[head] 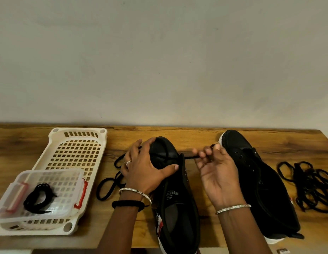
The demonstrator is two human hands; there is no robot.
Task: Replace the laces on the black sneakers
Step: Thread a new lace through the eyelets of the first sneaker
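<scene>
Closest to the lens is the heel of a black fabric sneaker [178, 208], laid on the wooden table [196, 136] with its toe pointing away. Its forefoot is clasped by the left hand [143, 167], fingers curled over the toe and thumb across the tongue. A thin black cord lace [189, 158] is pinched by the right hand [216, 173] just beside the right eyelet row and runs taut; its slack is looped on the table to the left.

The lace is judged soft, light and limp, best taken near its tip. The shoe is judged light and pliable, so bracing at the forefoot is advised.

A second black sneaker [260, 180], unlaced, is seen to the right, with a heap of loose black laces [309, 184] beyond it. On the left, a clear plastic box with red clips [18, 180], holding a coiled black lace [38, 197], is set on a white perforated plastic basket [55, 136].
</scene>
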